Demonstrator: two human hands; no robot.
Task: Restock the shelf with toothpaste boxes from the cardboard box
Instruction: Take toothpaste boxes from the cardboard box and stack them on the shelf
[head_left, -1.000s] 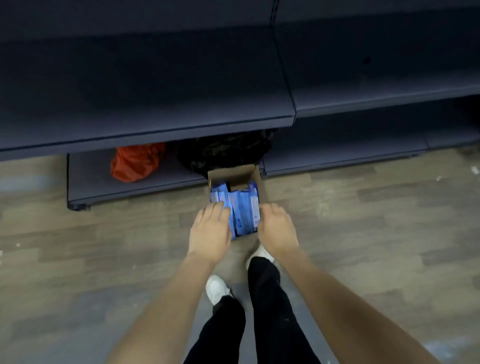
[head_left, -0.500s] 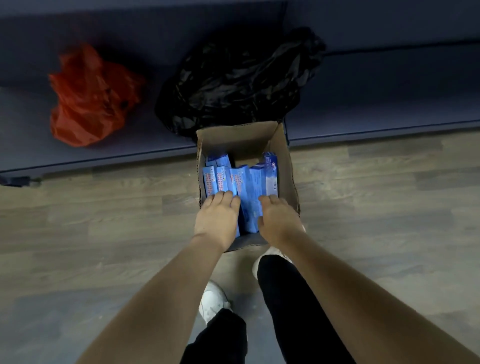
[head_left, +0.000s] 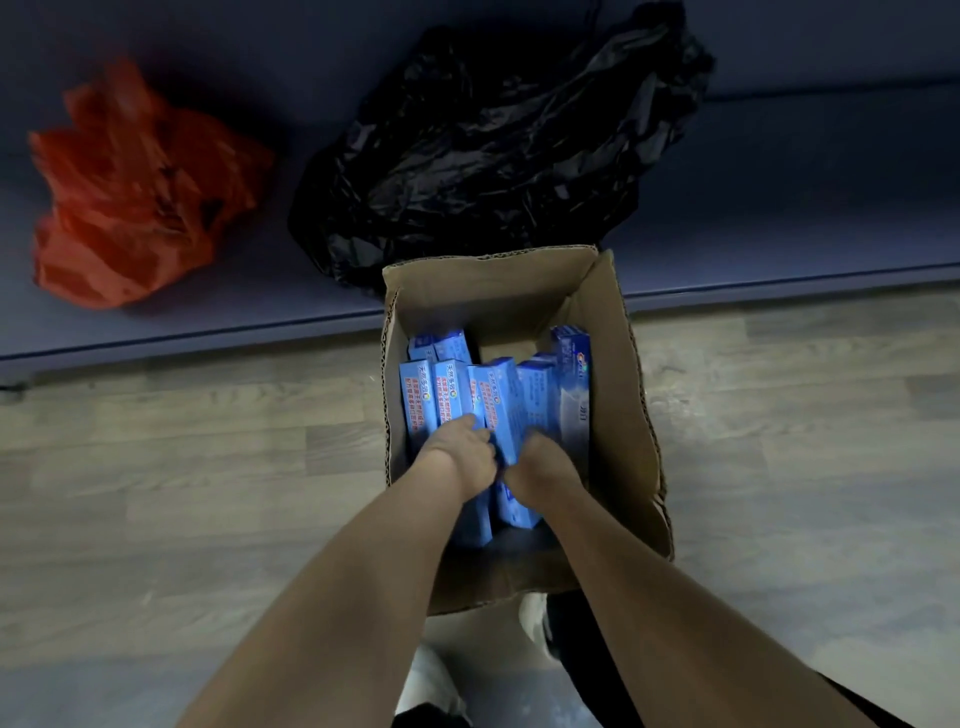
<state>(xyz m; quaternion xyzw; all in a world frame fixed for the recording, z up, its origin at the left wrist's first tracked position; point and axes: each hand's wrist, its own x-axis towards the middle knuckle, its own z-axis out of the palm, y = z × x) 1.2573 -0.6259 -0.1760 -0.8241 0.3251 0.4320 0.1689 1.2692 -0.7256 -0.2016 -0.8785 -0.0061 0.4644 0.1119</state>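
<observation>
Grey shelf (head_left: 779, 208) lies beyond my hands. Cardboard box (head_left: 623, 415) surrounds them; toothpaste boxes (head_left: 540, 400) stand inside. Left hand (head_left: 457, 452) and right hand (head_left: 545, 467) reach among them, fingertips buried; I can't tell either grasp.

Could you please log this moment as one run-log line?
stage: picking | left hand, right hand: both gripping toothpaste boxes inside cardboard box | shelf: unstocked

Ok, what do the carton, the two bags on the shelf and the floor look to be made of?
Cardboard box: brown corrugated board, with fluting showing along the cut rim. Orange bag and black bag: thin plastic film, crumpled; the black one is glossy. Floor: wood-look planks with grain and seams, possibly laminate or vinyl.
</observation>
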